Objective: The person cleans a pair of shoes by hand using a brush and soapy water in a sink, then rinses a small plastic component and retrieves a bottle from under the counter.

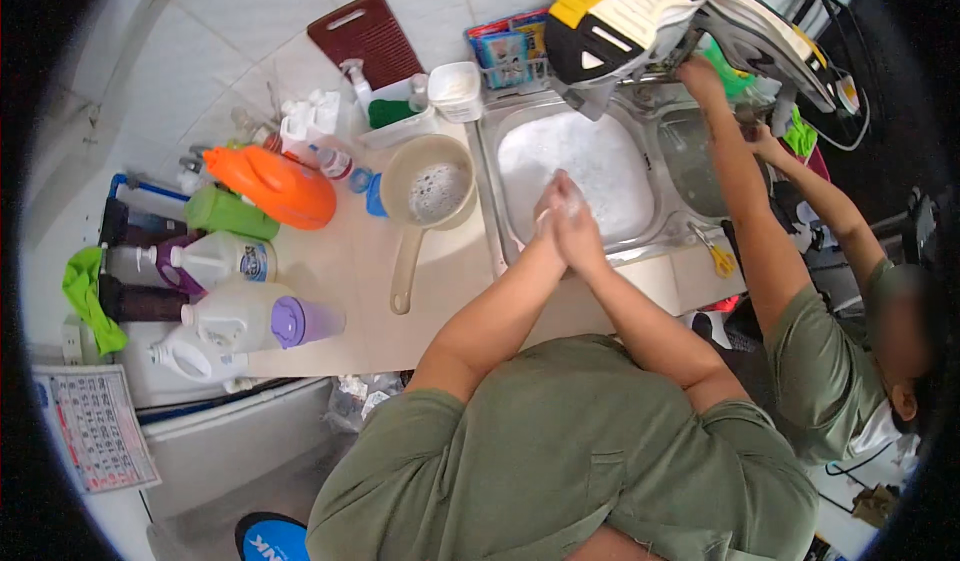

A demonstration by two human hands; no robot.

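Note:
My left hand (549, 210) and my right hand (577, 227) are pressed together, palm to palm, with foam on the fingers. Whether anything lies between the palms is hidden. Both are over the near part of a steel sink basin (491, 178) full of white suds (577, 141). Left of the basin, a beige plastic dipper (409, 264) holds foamy liquid on the counter. A second basin (701, 159) with greyish water adjoins on the right. There a co-worker's hand (701, 77) reaches toward the back edge, and the co-worker's other hand (763, 144) is by the basin's right side.
Overhanging the sinks' back is a black, white and yellow pair of shoes (622, 24). Yellow-handled scissors (720, 257) lie on the front ledge. Leftward stand an orange bottle (277, 186), several translucent jugs (240, 313) and a purple-lidded cup (307, 321). A brown washboard (367, 39) leans on the tiles.

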